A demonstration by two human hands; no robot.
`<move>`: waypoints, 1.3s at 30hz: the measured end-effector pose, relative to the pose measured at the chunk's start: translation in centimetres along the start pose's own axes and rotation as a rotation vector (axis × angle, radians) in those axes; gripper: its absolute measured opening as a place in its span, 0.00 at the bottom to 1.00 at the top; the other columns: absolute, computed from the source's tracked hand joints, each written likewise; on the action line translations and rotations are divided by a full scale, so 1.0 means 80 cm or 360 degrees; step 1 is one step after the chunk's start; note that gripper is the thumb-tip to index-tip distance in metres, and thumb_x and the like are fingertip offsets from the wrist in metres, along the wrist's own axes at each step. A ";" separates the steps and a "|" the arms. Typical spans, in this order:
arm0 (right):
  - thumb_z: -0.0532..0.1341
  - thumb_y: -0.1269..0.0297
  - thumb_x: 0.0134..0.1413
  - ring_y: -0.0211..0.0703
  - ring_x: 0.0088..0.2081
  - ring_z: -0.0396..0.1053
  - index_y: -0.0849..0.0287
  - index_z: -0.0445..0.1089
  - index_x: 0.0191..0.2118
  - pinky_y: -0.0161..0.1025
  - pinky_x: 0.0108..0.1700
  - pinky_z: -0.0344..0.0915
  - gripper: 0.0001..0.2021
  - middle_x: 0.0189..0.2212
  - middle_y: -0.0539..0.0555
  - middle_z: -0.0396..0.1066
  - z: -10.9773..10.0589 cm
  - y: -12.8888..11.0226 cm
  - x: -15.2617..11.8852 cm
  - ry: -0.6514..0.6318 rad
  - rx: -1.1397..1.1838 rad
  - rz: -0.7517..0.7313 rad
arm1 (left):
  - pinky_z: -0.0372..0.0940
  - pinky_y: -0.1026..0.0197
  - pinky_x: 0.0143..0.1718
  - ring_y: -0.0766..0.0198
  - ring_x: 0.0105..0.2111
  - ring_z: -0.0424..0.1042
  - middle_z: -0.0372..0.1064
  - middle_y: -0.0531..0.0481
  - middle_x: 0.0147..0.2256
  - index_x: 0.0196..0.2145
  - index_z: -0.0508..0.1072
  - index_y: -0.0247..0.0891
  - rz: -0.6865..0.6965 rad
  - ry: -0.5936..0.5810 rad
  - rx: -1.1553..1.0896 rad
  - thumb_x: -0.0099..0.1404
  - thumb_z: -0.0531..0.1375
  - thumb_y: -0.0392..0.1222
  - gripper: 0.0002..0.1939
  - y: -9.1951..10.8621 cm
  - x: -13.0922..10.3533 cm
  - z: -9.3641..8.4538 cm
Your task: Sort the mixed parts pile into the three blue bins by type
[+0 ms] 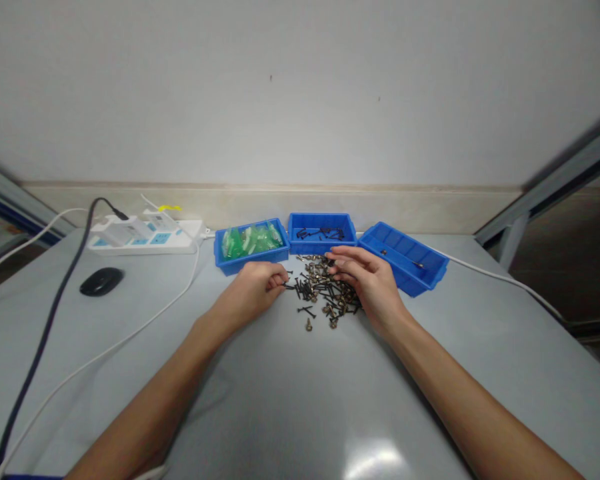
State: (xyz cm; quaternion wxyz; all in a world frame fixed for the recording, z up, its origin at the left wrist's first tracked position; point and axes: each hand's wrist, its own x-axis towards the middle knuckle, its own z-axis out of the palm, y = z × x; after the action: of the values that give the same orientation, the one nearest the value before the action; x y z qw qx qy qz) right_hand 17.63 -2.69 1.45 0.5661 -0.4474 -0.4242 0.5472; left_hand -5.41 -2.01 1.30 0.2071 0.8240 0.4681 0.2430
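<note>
A loose pile of black and brassy screws lies on the grey table, in front of three blue bins. My left hand is at the pile's left edge, its fingers pinched together on a dark screw. Over the right part of the pile, my right hand has its thumb and fingers curled close together; what is between the fingertips is too small to tell. Several dark screws lie in the middle bin. The left bin holds green and clear plastic bags. In the tilted right bin are a few small metal pieces.
A white power strip with plugs stands at the back left, near a black mouse. Black and white cables run down the table's left side. Another white cable crosses the right side. A wall rises behind the bins.
</note>
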 end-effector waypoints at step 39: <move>0.68 0.63 0.45 0.39 0.30 0.73 0.59 0.78 0.35 0.36 0.34 0.68 0.09 0.32 0.54 0.79 0.003 -0.003 -0.001 -0.0154 -0.0187 -0.0037 | 0.68 0.63 0.33 0.65 0.30 0.71 0.69 0.52 0.30 0.40 0.70 0.37 -0.0009 0.0327 -0.0060 0.62 0.57 0.29 0.09 0.016 0.003 0.012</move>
State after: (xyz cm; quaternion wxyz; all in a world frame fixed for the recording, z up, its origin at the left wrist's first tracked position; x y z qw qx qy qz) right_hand 17.48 -2.80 1.75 0.5239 -0.4479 -0.4876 0.5358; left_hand -3.87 -2.49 1.34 0.1740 0.7894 0.4845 0.3345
